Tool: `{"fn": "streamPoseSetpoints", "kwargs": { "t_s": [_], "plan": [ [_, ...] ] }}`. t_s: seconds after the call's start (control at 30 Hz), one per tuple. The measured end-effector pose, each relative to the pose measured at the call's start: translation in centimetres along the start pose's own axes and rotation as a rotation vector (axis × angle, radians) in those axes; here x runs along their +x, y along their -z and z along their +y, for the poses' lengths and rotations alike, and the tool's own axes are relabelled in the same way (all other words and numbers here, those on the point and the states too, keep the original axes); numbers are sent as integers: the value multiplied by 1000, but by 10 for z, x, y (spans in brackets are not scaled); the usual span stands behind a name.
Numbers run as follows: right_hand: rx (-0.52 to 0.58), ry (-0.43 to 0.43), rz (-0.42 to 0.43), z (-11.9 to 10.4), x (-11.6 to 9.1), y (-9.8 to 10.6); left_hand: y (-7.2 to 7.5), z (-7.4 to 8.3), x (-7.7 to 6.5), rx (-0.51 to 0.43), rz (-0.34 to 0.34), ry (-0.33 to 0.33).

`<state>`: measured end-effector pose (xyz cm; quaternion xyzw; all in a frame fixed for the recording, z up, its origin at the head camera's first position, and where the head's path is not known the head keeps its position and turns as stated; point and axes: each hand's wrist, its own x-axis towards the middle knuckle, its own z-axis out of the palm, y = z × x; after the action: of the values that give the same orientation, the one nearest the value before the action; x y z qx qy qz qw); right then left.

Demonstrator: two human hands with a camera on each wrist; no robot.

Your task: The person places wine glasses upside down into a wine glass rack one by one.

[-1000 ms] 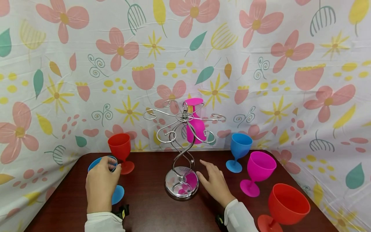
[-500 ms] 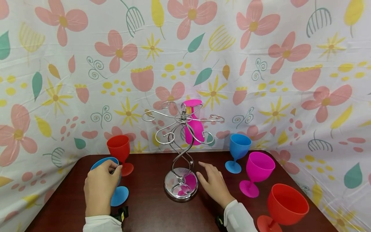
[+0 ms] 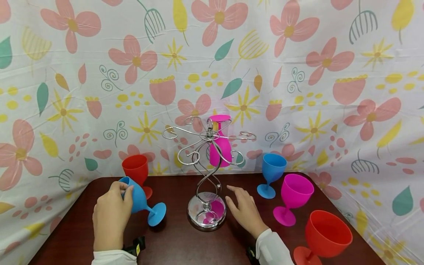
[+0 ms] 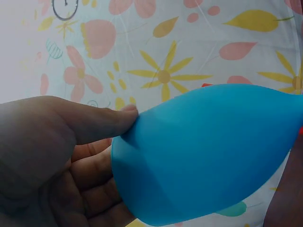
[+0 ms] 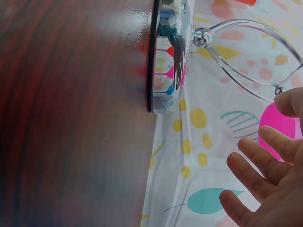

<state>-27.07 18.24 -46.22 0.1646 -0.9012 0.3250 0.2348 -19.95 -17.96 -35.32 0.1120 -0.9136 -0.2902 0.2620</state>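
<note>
Progress is judged early: one magenta stemmed plastic-looking goblet [image 3: 225,145] is hung inverted on the chrome wire rack [image 3: 209,135]. Four are left upright on the dark wood-grain table [image 3: 175,246]: the rear-left red goblet [image 3: 135,167] and, at right, the far blue goblet [image 3: 274,167], the upright magenta goblet [image 3: 296,191] and the front red goblet [image 3: 328,233]. Left of the rack, the tilted blue goblet [image 3: 137,197] is pinched near its rim by the left hand [image 3: 112,213]; foot contact cannot be told. Its long axis is slanted, mouth upper left, foot lower right. The right hand [image 3: 245,209] is held empty beside the rack, fingers apart.
</note>
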Motion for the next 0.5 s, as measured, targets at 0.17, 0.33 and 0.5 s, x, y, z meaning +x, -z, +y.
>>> {"fn": "streamPoseSetpoints", "kwargs": {
  "t_s": [0.17, 0.33, 0.5],
  "plan": [
    [0, -18, -14, 0, 0, 0, 1, -2, 0, -63, -40, -65],
    [9, -50, -35, -1, 1, 1, 1, -2, 2, -161, -158, -92],
    [12, -43, -33, -1, 1, 1, -3, 0, 5, -212, -231, -69]
  ]
}}
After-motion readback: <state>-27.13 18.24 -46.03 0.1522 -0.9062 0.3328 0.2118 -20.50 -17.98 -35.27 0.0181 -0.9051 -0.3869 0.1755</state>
